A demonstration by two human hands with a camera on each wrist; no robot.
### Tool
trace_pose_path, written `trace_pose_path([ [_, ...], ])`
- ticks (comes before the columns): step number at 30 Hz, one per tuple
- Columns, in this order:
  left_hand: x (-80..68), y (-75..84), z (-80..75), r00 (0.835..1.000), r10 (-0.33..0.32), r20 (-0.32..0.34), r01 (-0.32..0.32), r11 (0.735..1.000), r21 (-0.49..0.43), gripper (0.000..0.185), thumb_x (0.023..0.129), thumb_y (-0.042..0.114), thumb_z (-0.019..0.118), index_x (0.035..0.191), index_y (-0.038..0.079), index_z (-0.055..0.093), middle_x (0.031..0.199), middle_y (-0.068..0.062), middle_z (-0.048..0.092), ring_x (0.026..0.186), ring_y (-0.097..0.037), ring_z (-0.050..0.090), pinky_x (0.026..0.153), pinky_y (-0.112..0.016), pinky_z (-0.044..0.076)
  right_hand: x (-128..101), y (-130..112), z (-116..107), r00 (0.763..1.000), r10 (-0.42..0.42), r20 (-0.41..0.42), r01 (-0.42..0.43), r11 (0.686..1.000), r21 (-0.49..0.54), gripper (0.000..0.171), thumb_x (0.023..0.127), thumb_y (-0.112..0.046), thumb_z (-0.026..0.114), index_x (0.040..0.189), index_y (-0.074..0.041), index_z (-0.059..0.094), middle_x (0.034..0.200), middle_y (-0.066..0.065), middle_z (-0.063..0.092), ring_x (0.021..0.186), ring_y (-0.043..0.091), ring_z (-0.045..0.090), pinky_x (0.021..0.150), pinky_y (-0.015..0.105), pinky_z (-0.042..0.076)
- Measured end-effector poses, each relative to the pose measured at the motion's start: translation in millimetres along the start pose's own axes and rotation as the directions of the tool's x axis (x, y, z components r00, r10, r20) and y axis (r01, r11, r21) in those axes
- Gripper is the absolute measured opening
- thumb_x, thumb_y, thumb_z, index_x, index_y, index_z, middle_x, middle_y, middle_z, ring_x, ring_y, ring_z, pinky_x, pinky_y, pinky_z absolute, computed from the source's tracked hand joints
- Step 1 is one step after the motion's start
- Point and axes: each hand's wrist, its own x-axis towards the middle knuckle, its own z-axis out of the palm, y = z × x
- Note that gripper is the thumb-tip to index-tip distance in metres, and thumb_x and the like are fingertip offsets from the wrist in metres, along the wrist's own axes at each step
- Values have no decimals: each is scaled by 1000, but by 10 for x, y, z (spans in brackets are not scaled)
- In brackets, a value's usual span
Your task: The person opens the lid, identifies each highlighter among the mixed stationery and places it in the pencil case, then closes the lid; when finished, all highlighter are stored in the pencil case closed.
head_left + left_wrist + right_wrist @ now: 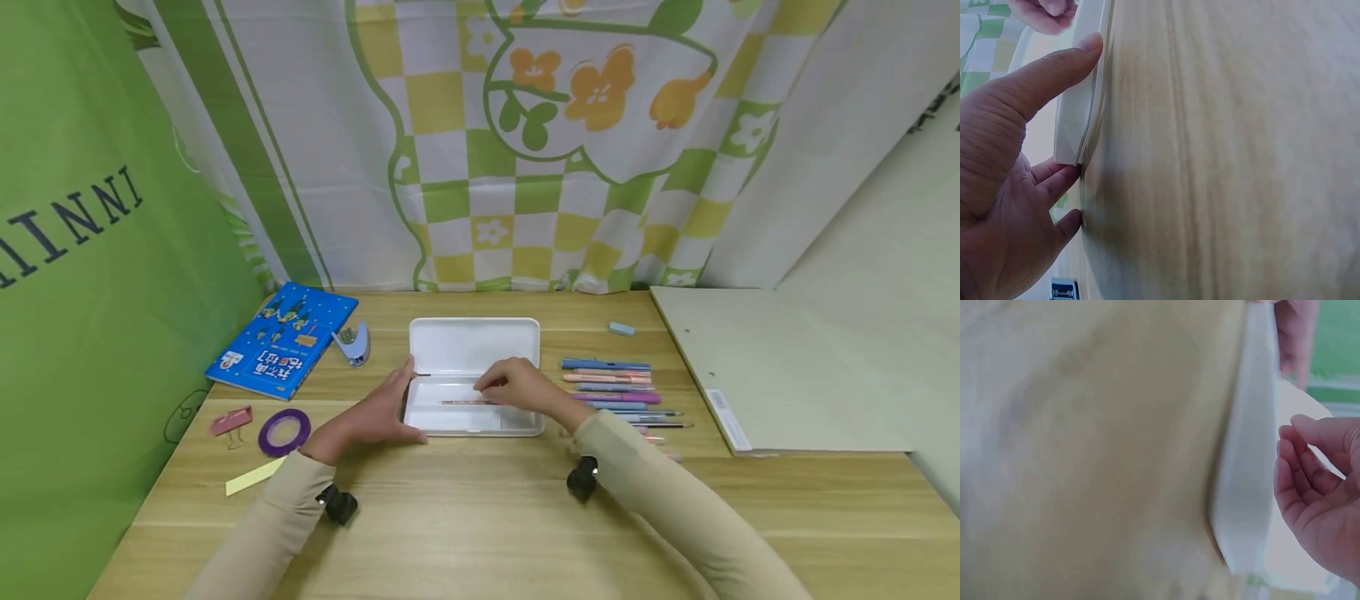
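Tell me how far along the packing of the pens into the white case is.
Barely begun. Done: the white pencil case lies open on the table. In hand: the right hand is over one pencil in the tray, while the left hand steadies the case's left end. Left: the row of pens beside the case.

Both arms in beige sleeves reach forward from bottom of head view, forearms angled inward. Left hand point(378, 414) palm facing right, thumb point(1054, 65) straight and pointing forward, fingers point(1060, 181) extended, only slightly bent. Right hand point(517, 387) held palm down, fingers point(1300, 462) curled inward toward the thumb, wrist bent slightly. Hands near each other, not touching.
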Motion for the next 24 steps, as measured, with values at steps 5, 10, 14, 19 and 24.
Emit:
trace_pose_path([
  [5, -6, 2, 2, 1000, 3, 3, -3, 1000, -8, 128, 67, 35, 86, 148, -5, -5, 146, -25, 26, 136, -35, 25, 111, -48, 23, -170, 45, -343, 999, 45, -4, -44, 994, 100, 18, 91, -6, 62, 104, 2, 71, 101, 11, 68, 91, 22, 62, 77, 30, 51],
  [10, -5, 1, 0, 1000, -1, 5, 1, 1000, -9, 129, 67, 35, 86, 148, -5, -5, 148, -26, 24, 137, -35, 24, 111, -48, 22, -417, 227, -707, 990, 127, -53, -118, 982, 149, 21, 92, -9, 61, 105, 5, 69, 106, 16, 66, 93, 21, 62, 78, 30, 51],
  [14, 3, 5, -1, 1000, -14, 11, 14, 1000, -2, 129, 67, 35, 86, 149, -3, -6, 150, -25, 20, 138, -35, 22, 112, -47, 21, -637, 460, -948, 979, 176, -104, -161, 978, 133, 22, 90, -10, 63, 104, 8, 68, 104, 20, 66, 88, 17, 62, 74, 27, 51],
  [19, -1, 6, -6, 1000, 1, 2, -1, 1000, -4, 128, 66, 35, 86, 148, -5, -4, 149, -27, 20, 138, -37, 22, 111, -49, 22, -849, 713, -1148, 966, 237, -102, -232, 971, 59, 23, 91, -9, 63, 106, 8, 67, 101, 21, 67, 83, 16, 63, 71, 29, 53],
  [24, -7, -5, 3, 1000, 7, -6, -7, 1000, -16, 128, 67, 36, 86, 148, -6, -3, 148, -28, 22, 137, -38, 24, 110, -49, 22, -931, 861, -1228, 961, 264, -81, -267, 963, -24, 19, 90, -4, 63, 104, 7, 68, 100, 19, 68, 86, 24, 65, 73, 35, 54],
])
